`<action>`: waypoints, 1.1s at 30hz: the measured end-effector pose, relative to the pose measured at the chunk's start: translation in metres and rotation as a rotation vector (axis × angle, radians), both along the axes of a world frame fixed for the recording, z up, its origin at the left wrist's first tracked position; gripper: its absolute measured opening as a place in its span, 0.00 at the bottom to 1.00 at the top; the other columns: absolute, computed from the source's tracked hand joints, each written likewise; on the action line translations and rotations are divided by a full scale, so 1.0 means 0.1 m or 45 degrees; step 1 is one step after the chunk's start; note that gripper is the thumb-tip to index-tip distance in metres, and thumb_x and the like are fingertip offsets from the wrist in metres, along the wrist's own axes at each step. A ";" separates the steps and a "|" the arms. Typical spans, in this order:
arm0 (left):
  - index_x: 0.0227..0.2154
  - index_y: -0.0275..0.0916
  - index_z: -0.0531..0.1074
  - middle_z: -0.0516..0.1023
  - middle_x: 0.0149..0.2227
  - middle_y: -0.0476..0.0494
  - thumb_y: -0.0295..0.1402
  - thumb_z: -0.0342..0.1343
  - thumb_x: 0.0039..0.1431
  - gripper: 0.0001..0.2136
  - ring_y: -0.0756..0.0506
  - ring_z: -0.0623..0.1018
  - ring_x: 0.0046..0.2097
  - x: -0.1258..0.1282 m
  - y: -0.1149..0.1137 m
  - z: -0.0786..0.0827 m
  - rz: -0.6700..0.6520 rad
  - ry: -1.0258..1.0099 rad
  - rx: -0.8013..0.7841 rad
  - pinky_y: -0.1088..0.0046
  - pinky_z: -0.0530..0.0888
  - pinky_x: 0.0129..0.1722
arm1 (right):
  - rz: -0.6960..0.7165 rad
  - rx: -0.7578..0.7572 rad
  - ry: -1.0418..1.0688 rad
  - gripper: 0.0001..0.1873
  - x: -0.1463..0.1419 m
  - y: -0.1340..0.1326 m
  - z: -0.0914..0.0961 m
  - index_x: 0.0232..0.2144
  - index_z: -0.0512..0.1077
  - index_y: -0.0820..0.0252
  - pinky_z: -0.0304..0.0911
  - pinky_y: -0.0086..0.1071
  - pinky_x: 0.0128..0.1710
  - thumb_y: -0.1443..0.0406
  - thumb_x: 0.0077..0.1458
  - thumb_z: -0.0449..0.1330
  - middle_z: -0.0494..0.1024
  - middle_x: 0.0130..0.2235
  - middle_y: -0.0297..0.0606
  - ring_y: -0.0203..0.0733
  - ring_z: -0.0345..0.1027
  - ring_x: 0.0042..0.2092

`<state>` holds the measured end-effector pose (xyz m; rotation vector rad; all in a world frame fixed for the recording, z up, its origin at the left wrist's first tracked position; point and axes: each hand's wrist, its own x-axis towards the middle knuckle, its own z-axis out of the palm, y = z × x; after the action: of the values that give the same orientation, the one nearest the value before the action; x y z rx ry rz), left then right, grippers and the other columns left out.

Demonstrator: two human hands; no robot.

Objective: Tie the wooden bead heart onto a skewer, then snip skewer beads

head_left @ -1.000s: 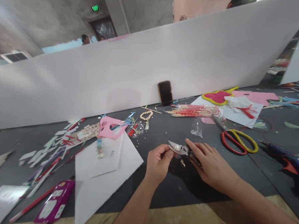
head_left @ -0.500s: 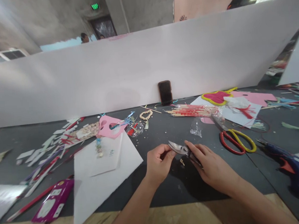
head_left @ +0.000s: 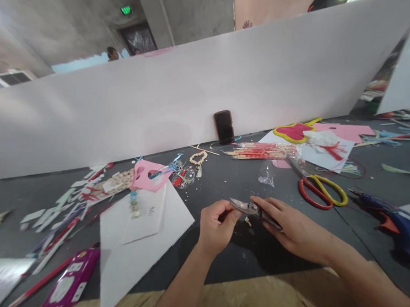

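Observation:
My right hand (head_left: 293, 229) is wrapped round a pair of pruning shears (head_left: 251, 208), whose metal blades point left. Close by, my left hand (head_left: 217, 226) is pinched at the blade tips. Whatever lies between its thumb and forefinger is too small and covered to make out. A few pale wooden bits (head_left: 248, 221) lie on the dark tabletop just below the shears. Beyond my hands rests a ring of pale beads (head_left: 198, 158) with a tassel. To the right of the right hand are scissors (head_left: 322, 192) with one red and one yellow handle.
A phone (head_left: 224, 127) leans against the white partition (head_left: 147, 101). Bundled sticks (head_left: 260, 150) lie in front of it. White boards (head_left: 128, 272), pink cut-outs (head_left: 149, 174) and a purple packet (head_left: 72, 279) are on the left. A blue glue gun (head_left: 394, 221) lies at right.
The view has shifted slightly. My left hand stays pinched at the blades, and the shears' handles look a little closer together in my right hand.

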<state>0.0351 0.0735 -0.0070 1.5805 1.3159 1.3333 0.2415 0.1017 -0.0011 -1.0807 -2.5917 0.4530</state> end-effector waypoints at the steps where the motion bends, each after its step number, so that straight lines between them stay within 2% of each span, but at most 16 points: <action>1: 0.26 0.37 0.75 0.70 0.21 0.50 0.36 0.55 0.56 0.09 0.53 0.66 0.24 0.00 0.00 0.00 0.005 -0.004 -0.009 0.79 0.62 0.24 | -0.018 0.035 -0.010 0.28 -0.01 0.00 -0.02 0.62 0.49 0.58 0.64 0.37 0.48 0.67 0.59 0.47 0.68 0.52 0.46 0.43 0.65 0.50; 6: 0.27 0.36 0.75 0.65 0.17 0.53 0.38 0.52 0.58 0.12 0.55 0.64 0.20 0.01 0.02 -0.01 0.015 -0.019 -0.091 0.80 0.60 0.21 | -0.135 0.242 -0.120 0.30 -0.04 0.03 -0.13 0.63 0.48 0.59 0.62 0.46 0.46 0.65 0.59 0.48 0.67 0.52 0.48 0.50 0.61 0.49; 12: 0.27 0.35 0.75 0.64 0.16 0.54 0.39 0.51 0.59 0.13 0.55 0.62 0.19 -0.01 0.04 0.00 -0.023 -0.051 -0.141 0.81 0.59 0.20 | -0.146 0.267 -0.154 0.32 -0.04 0.05 -0.17 0.63 0.47 0.60 0.62 0.46 0.44 0.69 0.56 0.48 0.67 0.51 0.48 0.51 0.60 0.48; 18: 0.28 0.35 0.75 0.69 0.20 0.51 0.39 0.52 0.58 0.13 0.56 0.60 0.20 -0.01 0.03 -0.01 -0.037 -0.092 -0.176 0.80 0.58 0.21 | -0.145 0.233 -0.090 0.33 -0.06 0.02 -0.20 0.62 0.47 0.63 0.63 0.40 0.46 0.72 0.54 0.47 0.67 0.50 0.48 0.48 0.64 0.47; 27: 0.27 0.34 0.75 0.67 0.18 0.52 0.37 0.52 0.57 0.13 0.55 0.59 0.20 -0.01 0.04 0.02 0.001 -0.064 -0.152 0.80 0.57 0.21 | -0.154 0.108 -0.072 0.35 -0.08 -0.01 -0.17 0.62 0.49 0.62 0.65 0.38 0.43 0.74 0.50 0.47 0.68 0.48 0.48 0.46 0.68 0.44; 33: 0.25 0.34 0.75 0.69 0.19 0.50 0.35 0.52 0.57 0.12 0.54 0.61 0.21 -0.02 0.03 0.03 0.017 0.032 -0.065 0.80 0.58 0.21 | -0.116 -0.017 -0.032 0.30 -0.05 0.00 -0.11 0.61 0.52 0.59 0.66 0.39 0.43 0.69 0.56 0.47 0.69 0.49 0.49 0.46 0.69 0.45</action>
<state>0.0336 0.0767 -0.0040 1.5613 1.3673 1.2817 0.2365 0.1015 -0.0123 -1.2111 -2.5514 0.4389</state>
